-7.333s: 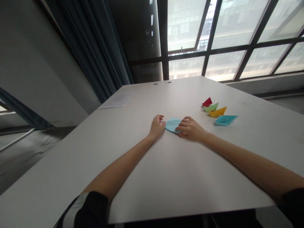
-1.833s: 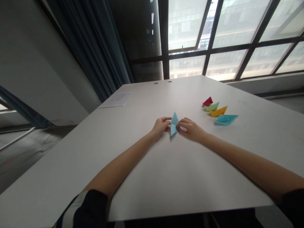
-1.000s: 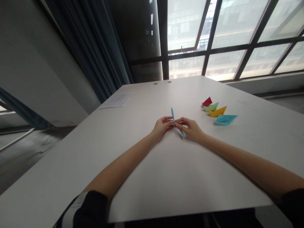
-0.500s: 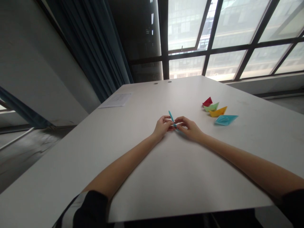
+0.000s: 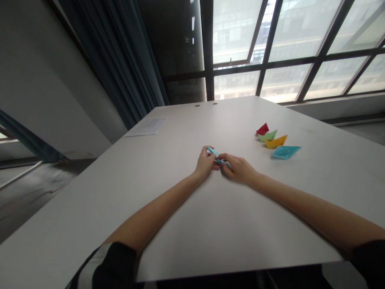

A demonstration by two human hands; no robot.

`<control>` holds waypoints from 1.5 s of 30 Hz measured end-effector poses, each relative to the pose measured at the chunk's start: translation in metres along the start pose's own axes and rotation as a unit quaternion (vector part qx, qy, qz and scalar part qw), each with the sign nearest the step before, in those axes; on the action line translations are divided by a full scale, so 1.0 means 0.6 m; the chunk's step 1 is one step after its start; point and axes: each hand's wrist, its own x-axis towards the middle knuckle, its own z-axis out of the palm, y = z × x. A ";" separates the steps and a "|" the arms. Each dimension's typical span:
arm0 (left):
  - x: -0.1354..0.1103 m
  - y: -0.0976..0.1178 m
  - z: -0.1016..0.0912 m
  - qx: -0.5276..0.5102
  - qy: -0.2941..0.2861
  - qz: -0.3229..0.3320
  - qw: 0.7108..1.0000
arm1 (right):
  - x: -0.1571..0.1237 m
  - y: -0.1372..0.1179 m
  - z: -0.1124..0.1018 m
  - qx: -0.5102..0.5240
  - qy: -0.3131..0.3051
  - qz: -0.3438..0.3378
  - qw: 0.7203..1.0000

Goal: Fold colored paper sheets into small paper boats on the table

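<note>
A small folded piece of light blue paper (image 5: 213,151) is held between both hands, just above the middle of the table. My left hand (image 5: 206,162) grips its left side, with the thumb in front and fingers behind. On the right, my right hand (image 5: 236,166) pinches the other side between thumb and fingers. Parts of the paper are hidden by the fingers, so its full shape does not show. Further right lies a blue paper boat (image 5: 286,152), apart from both hands.
Beyond the blue boat stand an orange paper boat (image 5: 276,142), a pale green one (image 5: 267,136) and a red one (image 5: 262,129) in a slanting row. Printed sheets (image 5: 146,127) lie at the left edge of the white table (image 5: 180,224). Windows and a curtain (image 5: 120,60) are behind.
The blue folded paper has turned from a thin, edge-on upright strip to a flatter tilt with its face showing. My right hand has shifted slightly downward.
</note>
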 end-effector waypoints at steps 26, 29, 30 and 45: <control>-0.012 -0.012 -0.010 0.180 -0.004 0.174 0.968 | 0.015 0.014 -0.005 0.044 0.094 0.006 0.995; -0.012 -0.011 -0.008 0.159 -0.014 0.164 0.973 | 0.016 0.013 -0.001 0.035 0.060 0.011 0.998; -0.013 -0.010 -0.008 0.159 -0.015 0.163 0.974 | 0.017 0.014 0.000 0.031 0.056 0.016 0.998; -0.014 -0.007 -0.009 0.168 -0.016 0.201 0.965 | 0.037 0.016 -0.009 0.136 0.127 0.158 0.970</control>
